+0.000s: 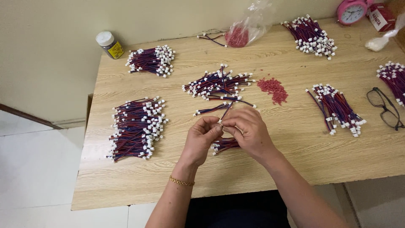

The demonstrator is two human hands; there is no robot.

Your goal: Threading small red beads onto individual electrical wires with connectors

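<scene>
Both hands meet over the middle of the table [295, 143], fingertips pinched together on one short red-and-blue wire [226, 110]. The left hand [201, 139] has thumb and forefinger closed on the wire's near end, and the right hand [249, 128] is closed on the same spot from the other side, so the two hands are basically touching. The wire pokes up and away from the fingertips, toward the far edge, with most of its length free in the air.

Tucked under the right palm there's a small bundle [223, 145] of the same wires, white plugs showing on its left end. Can't tell if the right hand is gripping it or if it just lies on the table beneath.

Just beyond the hands is a loose pile [217, 84] of wires, and a little heap of red bits [273, 89] sits to the right of it. A big stack [135, 128] lies to the left, well apart from the left hand. More bunches sit further out, plus a pair of glasses [384, 108] at the right edge, a plastic bag [247, 25], a small jar [109, 44] and a pink clock [351, 11] along the back. Gold bracelet [181, 181] on the left wrist.
</scene>
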